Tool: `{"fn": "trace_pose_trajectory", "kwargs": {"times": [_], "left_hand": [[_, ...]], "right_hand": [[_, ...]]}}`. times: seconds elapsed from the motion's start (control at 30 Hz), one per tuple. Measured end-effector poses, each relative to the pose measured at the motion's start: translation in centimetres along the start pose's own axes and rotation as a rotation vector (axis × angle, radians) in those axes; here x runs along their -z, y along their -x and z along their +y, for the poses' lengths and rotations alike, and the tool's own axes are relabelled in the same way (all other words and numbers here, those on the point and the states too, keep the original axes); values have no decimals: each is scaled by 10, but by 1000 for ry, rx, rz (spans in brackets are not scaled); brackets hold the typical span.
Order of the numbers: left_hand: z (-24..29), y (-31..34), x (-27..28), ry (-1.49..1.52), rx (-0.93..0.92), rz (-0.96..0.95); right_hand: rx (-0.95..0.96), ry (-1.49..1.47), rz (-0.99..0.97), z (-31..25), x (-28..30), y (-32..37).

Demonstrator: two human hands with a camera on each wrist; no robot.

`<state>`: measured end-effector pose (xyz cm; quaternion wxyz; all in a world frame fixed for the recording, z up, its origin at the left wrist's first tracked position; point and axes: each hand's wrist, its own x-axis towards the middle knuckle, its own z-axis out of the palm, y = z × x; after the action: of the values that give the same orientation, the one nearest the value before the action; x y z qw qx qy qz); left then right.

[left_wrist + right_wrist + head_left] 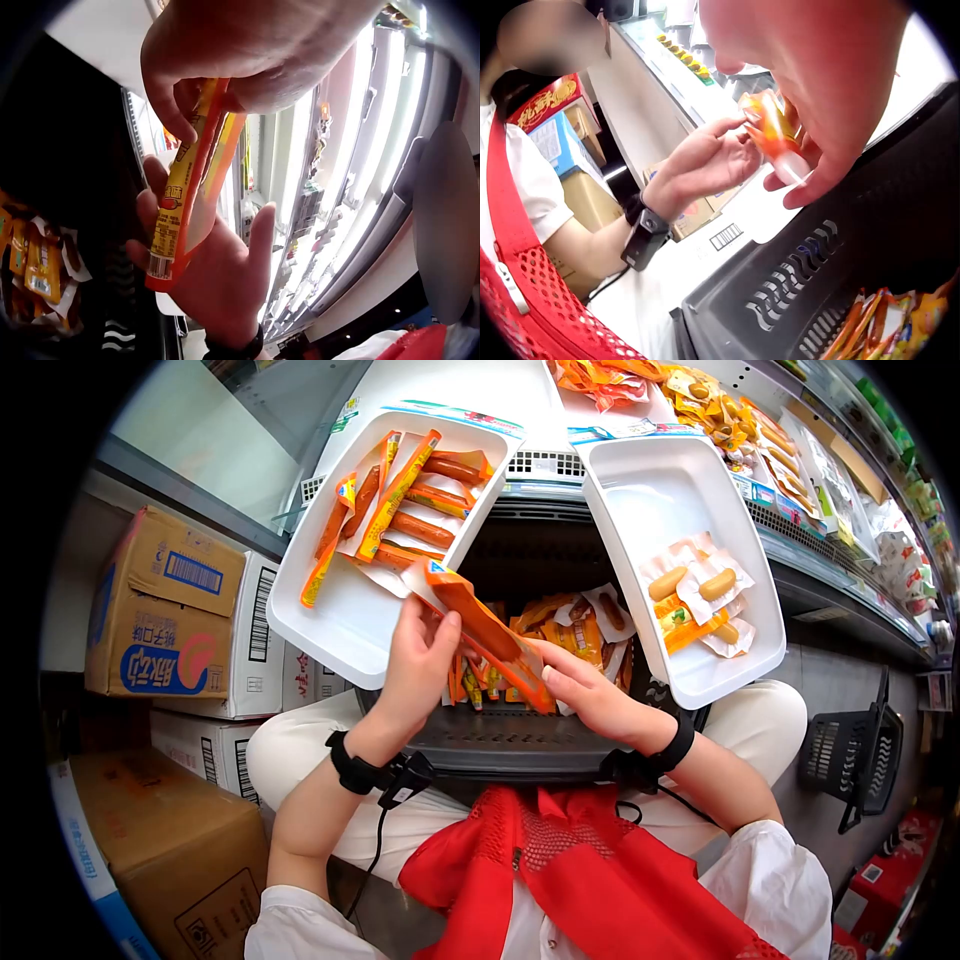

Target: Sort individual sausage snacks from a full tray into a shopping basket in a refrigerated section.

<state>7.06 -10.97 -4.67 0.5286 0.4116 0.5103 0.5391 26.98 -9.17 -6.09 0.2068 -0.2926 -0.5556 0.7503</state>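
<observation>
In the head view a long orange packaged sausage (485,625) slants between both hands, over a black basket (490,745). My left hand (418,665) pinches its upper end between thumb and fingers, which the left wrist view shows close up. My right hand (592,700) has its fingers curled behind the lower end; its thumb (262,236) stands apart from the wrapper in the left wrist view. Yellow printing and a barcode mark one side of the packet. At the left, a white tray (350,645) holds several similar sausages (420,528).
Another white tray (683,675), at the right, holds a few pale sausages (716,585). Several packets (575,630) lie inside the basket. Cardboard boxes (165,605) are stacked at the left, refrigerated shelves (800,525) run along the right, and a second basket (850,750) sits on the floor.
</observation>
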Motion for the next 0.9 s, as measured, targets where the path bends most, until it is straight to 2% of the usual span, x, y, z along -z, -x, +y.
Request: {"fn": "trace_pose_trajectory", "kwargs": {"times": [0.03,0.07,0.1,0.2,0.23,0.3,0.33,0.53,0.67,0.73,0.83,0.87,0.9], "left_hand": [[-5,2,-3,-10,28,-42],[-12,3,-5,-33,55,-75],[-16,5,-7,-57,82,-109],[-21,8,-15,-10,164,-130],[-20,7,-16,-12,167,-135],[-16,4,-19,58,283,-162],[-15,3,-20,68,291,-159],[-22,-2,-18,123,362,-188],[-33,-6,-9,123,388,-159],[-38,-6,-6,177,372,-57],[-31,-4,-4,205,396,-124],[-30,-2,-5,226,329,-151],[-26,-1,-5,229,328,-146]], "right_hand": [[-89,-26,1,2,1,2],[20,-51,35,9,-4,1],[18,-54,39,15,-6,0],[6,92,244,28,0,0],[-33,47,246,26,4,1],[-120,-392,289,22,4,3],[-155,-486,291,17,5,5],[-239,-618,342,21,5,5],[-177,-621,253,20,5,4],[-264,-519,186,7,1,6],[-239,-374,109,22,10,2],[-261,-381,215,26,7,1],[-264,-377,211,29,6,0]]}}
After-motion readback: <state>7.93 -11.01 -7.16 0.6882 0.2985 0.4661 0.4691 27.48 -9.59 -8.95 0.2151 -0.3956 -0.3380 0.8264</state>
